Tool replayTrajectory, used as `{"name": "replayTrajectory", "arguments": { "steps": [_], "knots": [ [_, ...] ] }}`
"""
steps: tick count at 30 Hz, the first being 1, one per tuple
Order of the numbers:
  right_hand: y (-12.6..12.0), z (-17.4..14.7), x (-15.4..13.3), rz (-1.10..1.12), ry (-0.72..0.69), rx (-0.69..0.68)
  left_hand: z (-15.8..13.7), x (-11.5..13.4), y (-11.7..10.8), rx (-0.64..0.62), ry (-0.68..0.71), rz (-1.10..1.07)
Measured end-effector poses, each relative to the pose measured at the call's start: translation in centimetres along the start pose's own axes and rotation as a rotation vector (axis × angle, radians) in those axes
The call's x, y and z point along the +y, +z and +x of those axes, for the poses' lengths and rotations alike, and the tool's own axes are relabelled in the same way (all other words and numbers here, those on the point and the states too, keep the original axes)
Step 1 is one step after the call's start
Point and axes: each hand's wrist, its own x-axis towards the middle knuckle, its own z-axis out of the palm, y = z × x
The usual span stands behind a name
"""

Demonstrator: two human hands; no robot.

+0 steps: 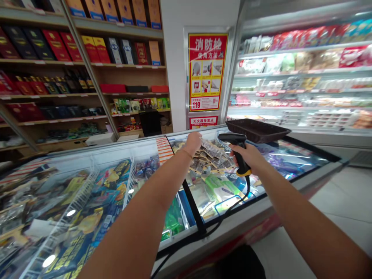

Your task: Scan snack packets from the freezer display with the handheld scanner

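In my right hand (250,157) is a black barcode scanner (240,150) with a yellow band at its base, its head facing left. A black cable runs down from its handle and across the freezer's front edge. My left hand (193,144) reaches far forward with curled fingers, at the left side of a pile of small brown-and-clear packets (213,157). The fingertips are turned away, so what they grip does not show. Below the packets lies a green-and-white bag (222,186) inside the chest freezer (186,242).
A dark brown tray (258,130) rests on the freezer's right part. White wire dividers (87,190) separate bagged goods on the left. Behind stand shelves of boxes (122,64), a red fire-hydrant poster (208,71) and a lit refrigerated display (302,73).
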Motion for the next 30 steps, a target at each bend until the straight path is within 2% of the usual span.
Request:
{"name": "replayTrajectory", "arguments": {
  "steps": [4, 8, 13, 15, 18, 24, 28, 30],
  "knots": [
    [0.1, 0.4, 0.3, 0.006, -0.01, -0.011, 0.0, 0.5, 0.4, 0.018, 0.025, 0.156],
    [0.9, 0.7, 0.6, 0.014, -0.015, -0.033, -0.6, 0.3, -0.2, 0.06, 0.065, 0.261],
    [3.2, 0.5, 1.0, -0.019, 0.017, -0.072, -1.9, -2.7, -3.5, 0.144, 0.072, 0.371],
    [4.7, 0.2, 1.3, -0.002, 0.024, -0.107, -3.0, -5.1, -5.8, 0.184, 0.027, 0.385],
    [7.7, -0.4, 1.9, 0.039, 0.017, -0.166, -5.4, -9.6, -10.1, 0.229, -0.109, 0.428],
    [15.6, -2.5, 3.4, 0.049, 0.043, -0.288, -12.8, -19.9, -20.5, 0.383, -0.439, 0.574],
    [20.5, -4.3, 4.6, 0.076, 0.061, -0.381, -17.8, -25.2, -28.0, 0.581, -0.527, 0.595],
    [22.2, -5.2, 5.2, 0.083, 0.065, -0.42, -19.8, -26.9, -31.4, 0.663, -0.489, 0.45]
  ]
}}
